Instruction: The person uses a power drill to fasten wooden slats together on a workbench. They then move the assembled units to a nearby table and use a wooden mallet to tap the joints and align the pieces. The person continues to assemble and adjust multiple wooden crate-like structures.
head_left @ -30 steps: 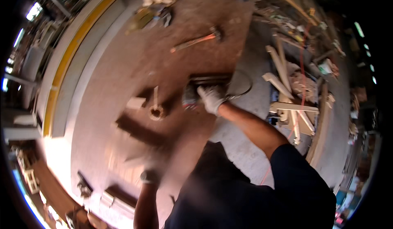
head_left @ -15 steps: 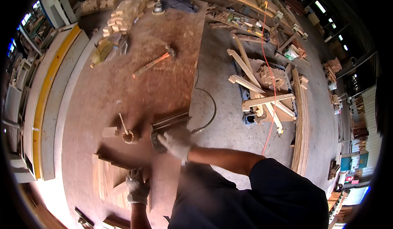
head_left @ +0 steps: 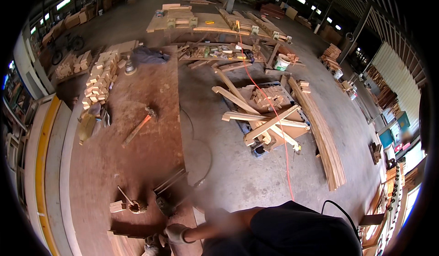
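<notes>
My right hand (head_left: 176, 233), in a pale work glove, is low in the view beside my left hand. Its fingers look curled in, and whatever they hold is hidden. My left hand (head_left: 153, 247), also gloved, is at the edge of a joined wooden panel (head_left: 124, 243); it is dim and partly cut off, so its grip cannot be made out. Just beyond them a dark nail gun (head_left: 165, 204) lies on the brown workbench (head_left: 98, 183), untouched. Left of it stand a small round pot with a stick in it (head_left: 136, 206) and a small wood block (head_left: 117, 206).
A claw hammer (head_left: 139, 128) lies farther up the bench. Stacked wood blocks (head_left: 97, 84) and a yellowish bottle (head_left: 85, 129) line its left side. On the floor at right are a pallet with crossed boards (head_left: 270, 123), long planks (head_left: 320, 139) and an orange hose (head_left: 286, 164).
My right hand has left the nail gun and come down beside my left hand. The view has tilted up, so the bench and my hands sit lower in it.
</notes>
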`<state>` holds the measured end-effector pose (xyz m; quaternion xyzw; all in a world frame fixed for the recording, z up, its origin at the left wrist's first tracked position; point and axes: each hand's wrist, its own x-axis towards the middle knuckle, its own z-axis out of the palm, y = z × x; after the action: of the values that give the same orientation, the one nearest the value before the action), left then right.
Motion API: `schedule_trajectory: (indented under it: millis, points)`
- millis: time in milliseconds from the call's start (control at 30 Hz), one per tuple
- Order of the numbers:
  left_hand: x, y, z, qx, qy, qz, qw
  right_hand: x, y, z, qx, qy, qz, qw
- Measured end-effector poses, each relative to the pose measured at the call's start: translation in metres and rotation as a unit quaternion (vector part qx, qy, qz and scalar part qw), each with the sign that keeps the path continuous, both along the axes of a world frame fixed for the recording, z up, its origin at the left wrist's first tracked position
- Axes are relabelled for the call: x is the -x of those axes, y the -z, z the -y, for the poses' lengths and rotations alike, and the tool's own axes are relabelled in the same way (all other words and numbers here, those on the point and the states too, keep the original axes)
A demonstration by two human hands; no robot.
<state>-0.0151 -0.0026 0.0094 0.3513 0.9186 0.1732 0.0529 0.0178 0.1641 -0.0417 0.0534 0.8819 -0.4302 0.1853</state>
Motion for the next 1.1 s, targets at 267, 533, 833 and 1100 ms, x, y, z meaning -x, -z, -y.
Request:
schedule_trajectory:
  millis: [267,533,833,1100]
  points:
    - [-0.001,0.014,0.007,-0.028,0.021,-0.037,0.999,0.018,0.130,0.044,-0.160,-0.028,0.003,0.987]
    - [0.000,0.016,0.013,0.039,0.003,-0.011,0.999,0.020,0.048,0.024,-0.264,-0.249,-0.065,0.930]
    - [0.005,0.004,0.003,0.092,0.007,0.039,0.995,0.014,0.064,0.019,-0.225,-0.211,-0.109,0.945]
    - [0.007,0.013,0.006,0.139,0.046,-0.024,0.989,0.017,0.098,0.033,-0.162,-0.099,0.003,0.982]
